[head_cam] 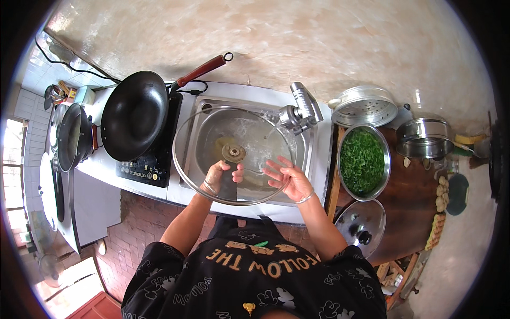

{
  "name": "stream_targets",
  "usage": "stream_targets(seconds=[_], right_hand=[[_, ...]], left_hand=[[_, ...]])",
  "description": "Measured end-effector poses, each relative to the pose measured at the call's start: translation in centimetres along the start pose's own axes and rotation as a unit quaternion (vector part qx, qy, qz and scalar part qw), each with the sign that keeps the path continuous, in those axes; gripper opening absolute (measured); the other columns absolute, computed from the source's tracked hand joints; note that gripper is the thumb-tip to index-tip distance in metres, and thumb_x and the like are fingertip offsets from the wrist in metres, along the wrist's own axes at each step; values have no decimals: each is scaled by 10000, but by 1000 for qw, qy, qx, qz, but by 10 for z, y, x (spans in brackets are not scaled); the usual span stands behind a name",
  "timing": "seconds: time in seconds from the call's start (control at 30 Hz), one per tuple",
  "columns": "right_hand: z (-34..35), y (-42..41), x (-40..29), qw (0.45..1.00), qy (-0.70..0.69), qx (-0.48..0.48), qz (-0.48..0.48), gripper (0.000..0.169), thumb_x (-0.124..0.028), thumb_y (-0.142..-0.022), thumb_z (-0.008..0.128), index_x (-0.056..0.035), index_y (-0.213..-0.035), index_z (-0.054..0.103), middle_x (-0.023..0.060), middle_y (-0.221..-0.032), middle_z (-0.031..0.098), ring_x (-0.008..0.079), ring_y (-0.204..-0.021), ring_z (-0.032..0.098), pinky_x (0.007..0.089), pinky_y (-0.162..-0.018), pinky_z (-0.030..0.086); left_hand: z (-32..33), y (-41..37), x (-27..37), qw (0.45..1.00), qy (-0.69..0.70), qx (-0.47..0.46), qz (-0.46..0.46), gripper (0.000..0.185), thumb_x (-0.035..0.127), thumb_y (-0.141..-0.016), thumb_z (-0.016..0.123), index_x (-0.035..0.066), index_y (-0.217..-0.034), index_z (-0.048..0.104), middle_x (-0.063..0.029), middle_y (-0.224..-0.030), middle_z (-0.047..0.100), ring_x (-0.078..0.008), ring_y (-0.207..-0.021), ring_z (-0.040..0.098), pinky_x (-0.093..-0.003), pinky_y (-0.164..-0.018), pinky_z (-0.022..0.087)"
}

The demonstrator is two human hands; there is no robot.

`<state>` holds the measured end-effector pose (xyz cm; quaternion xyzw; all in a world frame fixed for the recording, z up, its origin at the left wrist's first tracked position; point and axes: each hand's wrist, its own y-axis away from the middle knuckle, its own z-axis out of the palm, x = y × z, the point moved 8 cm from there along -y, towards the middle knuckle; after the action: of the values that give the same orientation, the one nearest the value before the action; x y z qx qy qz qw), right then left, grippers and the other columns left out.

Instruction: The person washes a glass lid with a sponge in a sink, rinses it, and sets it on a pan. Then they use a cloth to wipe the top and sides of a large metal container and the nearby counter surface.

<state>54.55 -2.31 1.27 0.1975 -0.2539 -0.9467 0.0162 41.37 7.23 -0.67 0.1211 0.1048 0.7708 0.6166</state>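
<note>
My left hand (218, 175) is closed around the dark handle of a large round glass lid (190, 184) with a metal rim, held over the steel sink. The hand shows through the glass, below a stained round fitting at the lid's centre. My right hand (292, 180) is near the lid's right edge with its fingers spread, partly seen through the glass; whether it touches the lid is unclear. Water runs from the chrome faucet (299, 109) at the back right. Cloudy water and a yellowish thing lie in the sink basin (305, 153).
Left of the sink, a black wok (135, 115) rests on an induction cooker (159, 171). To the right are an oval bowl of chopped greens (362, 161), a steamer pot (364, 105), another metal pot (424, 137) and a glass lid with a black knob (368, 223).
</note>
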Motion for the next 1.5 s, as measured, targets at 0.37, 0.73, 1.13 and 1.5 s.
stream_targets(seconds=[0.37,0.73,1.13,1.5], right_hand=[[23,21,-41,975,149,114,-122,708,60,-729,449,-45,-1369,165,227,-1235,427,360,-995,561,454,-646,560],[-16,-27,-35,992,45,4,-120,716,97,-726,410,-248,-1345,301,112,-1317,407,323,-1111,498,500,-817,495],[-16,-69,3,994,-68,-24,-82,609,86,-763,415,-263,-1263,436,89,-1278,470,365,-1153,458,591,-897,411],[-41,-99,29,993,27,105,-34,163,-112,-835,547,-67,-992,554,72,-935,552,155,-782,567,410,-754,495]], left_hand=[[-88,50,65,984,23,45,168,548,470,-925,292,26,-1229,394,-198,-1185,503,-355,-1081,506,-490,-874,443],[-49,20,125,938,-210,191,202,103,25,-866,482,91,-944,485,-94,-981,588,-279,-973,584,-431,-802,503],[8,59,166,858,-368,237,269,275,63,-847,538,60,-1110,460,-127,-1000,597,-279,-884,623,-336,-701,527],[78,97,150,727,-476,299,395,296,140,-868,522,-17,-1109,450,-154,-949,606,-223,-789,631,-274,-634,502]])
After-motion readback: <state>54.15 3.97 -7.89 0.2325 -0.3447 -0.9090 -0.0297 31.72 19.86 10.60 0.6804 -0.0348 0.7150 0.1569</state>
